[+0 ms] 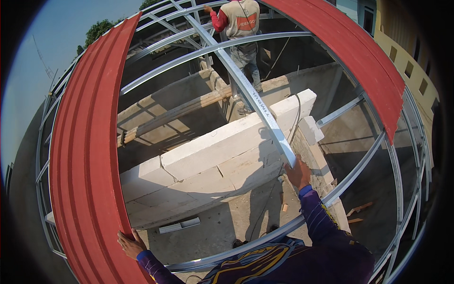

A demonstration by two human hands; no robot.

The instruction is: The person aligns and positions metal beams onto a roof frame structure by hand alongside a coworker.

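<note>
In my right hand (299, 174) is the near end of a long silvery steel channel (253, 92), with fingers closed around it. The channel slants up and away to the left, crossing over a curved steel purlin (217, 47). My left hand (131, 244) lies on the inner edge of a ribbed red roofing sheet (85, 156) at the left, its fingers stretched out on the metal. A second red roofing sheet (350, 52) covers the frame at the far right. Another steel purlin (352, 177) passes close under my right forearm.
A low white block wall (217, 151) stands below the open frame. Beyond it, a person (241, 23) in a light vest with red sleeves stands with one hand on the frame. Bamboo poles (179, 111) span the gap below. White block pieces (310, 130) sit right of the wall.
</note>
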